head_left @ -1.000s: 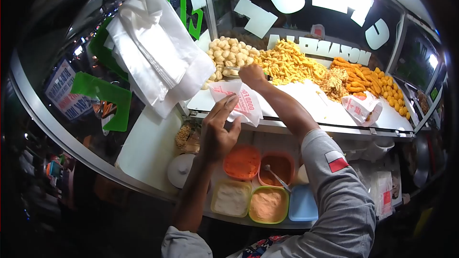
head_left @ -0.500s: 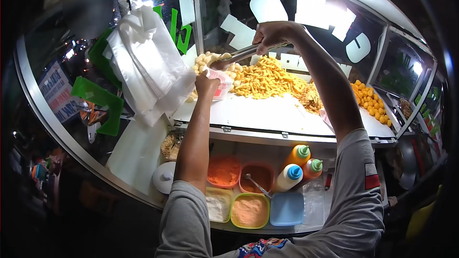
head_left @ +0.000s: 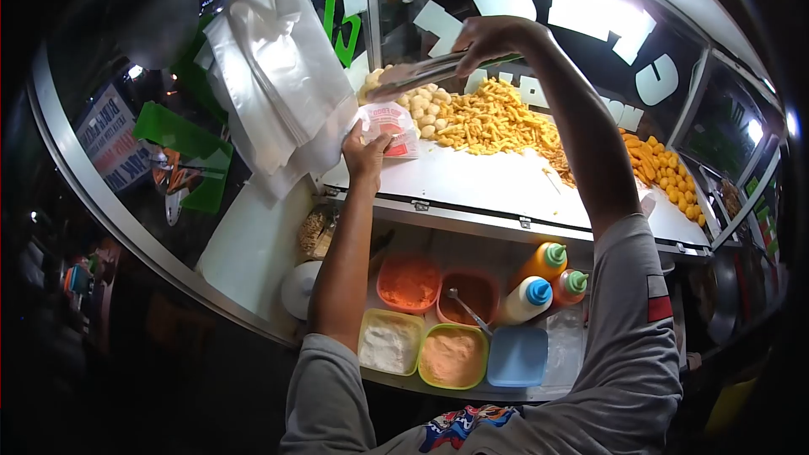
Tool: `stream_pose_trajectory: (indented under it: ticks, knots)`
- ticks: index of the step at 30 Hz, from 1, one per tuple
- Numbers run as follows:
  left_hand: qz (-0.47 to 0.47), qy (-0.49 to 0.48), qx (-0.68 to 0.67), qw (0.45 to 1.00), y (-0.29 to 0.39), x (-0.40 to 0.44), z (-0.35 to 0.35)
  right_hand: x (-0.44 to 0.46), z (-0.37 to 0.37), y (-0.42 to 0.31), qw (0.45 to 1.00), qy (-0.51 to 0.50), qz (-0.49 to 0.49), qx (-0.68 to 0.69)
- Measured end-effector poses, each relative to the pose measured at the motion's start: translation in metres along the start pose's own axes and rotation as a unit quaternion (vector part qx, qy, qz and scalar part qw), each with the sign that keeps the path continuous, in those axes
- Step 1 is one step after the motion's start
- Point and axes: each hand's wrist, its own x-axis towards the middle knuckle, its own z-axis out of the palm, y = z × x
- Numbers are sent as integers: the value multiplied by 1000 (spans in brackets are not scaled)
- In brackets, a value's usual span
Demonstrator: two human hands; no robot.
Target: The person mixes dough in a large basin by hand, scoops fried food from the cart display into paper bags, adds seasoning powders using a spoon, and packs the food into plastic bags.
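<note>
My left hand (head_left: pixel 364 156) grips a white paper bag with red print (head_left: pixel 393 130) by its near left side, in front of the round pale snacks (head_left: pixel 428 109). Metal tongs (head_left: pixel 417 74) are in my right hand (head_left: pixel 497 38), its fingers wrapped round them from above. The tongs' blurred tips point left, just above the bag's opening; whether they pinch food is too blurred to tell. Right of the pale snacks lies a heap of yellow stick-shaped snacks (head_left: pixel 497 122).
Clear plastic bags (head_left: pixel 282 76) hang at the left. Orange snacks (head_left: pixel 674 185) lie at the right. Below the white counter (head_left: pixel 472 170) stand tubs of powder (head_left: pixel 453 357), a blue-lidded tub (head_left: pixel 517 357), a spoon (head_left: pixel 468 310) and three squeeze bottles (head_left: pixel 527 300). Glass panes surround the counter.
My right hand has risen from the snacks with the tongs, now over the bag. My left hand has shifted its hold to the bag's side, and the bag is now open and upright.
</note>
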Motion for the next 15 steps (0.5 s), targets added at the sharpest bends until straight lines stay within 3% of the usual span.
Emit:
stream_pose_trajectory:
  ticks: [3, 6, 8, 10, 12, 15]
  knots:
    - [17, -11, 42, 999, 11, -17, 3, 11, 24, 33, 995, 74, 70, -19]
    - [50, -16, 95, 994, 0, -34, -2, 27, 84, 16, 967, 100, 113, -207]
    - [135, -17, 246, 960, -9, -44, -7, 68, 141, 10, 946, 55, 144, -285]
    - [150, -36, 247, 957, -18, -50, -12, 95, 186, 17, 948, 140, 89, -273]
    - [164, -46, 243, 955, -21, -53, -13, 121, 223, 26, 945, 212, 96, -231]
    - [162, -57, 236, 956, -17, -58, -14, 118, 207, 12, 960, 150, 91, -219]
